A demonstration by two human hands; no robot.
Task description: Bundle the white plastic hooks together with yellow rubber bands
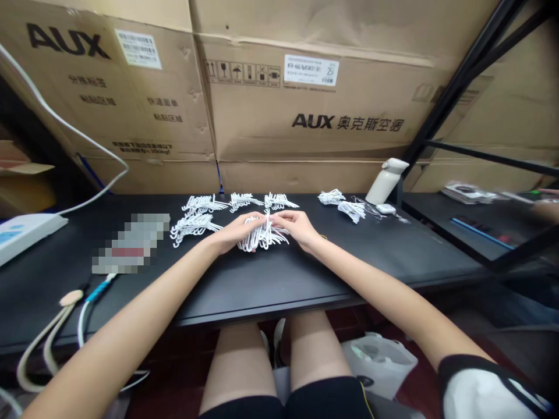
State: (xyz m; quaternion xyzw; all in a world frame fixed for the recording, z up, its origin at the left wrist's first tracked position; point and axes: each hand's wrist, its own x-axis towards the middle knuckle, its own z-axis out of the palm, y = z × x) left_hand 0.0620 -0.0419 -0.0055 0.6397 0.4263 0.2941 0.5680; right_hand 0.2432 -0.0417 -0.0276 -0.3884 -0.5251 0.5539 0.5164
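Above the black table (262,285) my left hand (239,228) and my right hand (297,226) meet with closed fingertips on a bundle of thin white cords (262,234) bent into loops. It looks like folded cable, though I cannot make out its ends. Left of my left hand lies a similar looped white bundle (194,226). Behind it are another bundle (203,203), a smaller one (245,201), and one just beyond my hands (279,201). Two more compact white bundles, one farther back (332,196) and one nearer (353,210), rest to the right.
A white bottle (386,181) and a small white case (385,208) stand at the right rear. On the left are a blurred-out flat device (135,241) with a cable and a white box (28,233). Cardboard cartons (305,134) wall the back; a black metal frame (449,99) borders the right.
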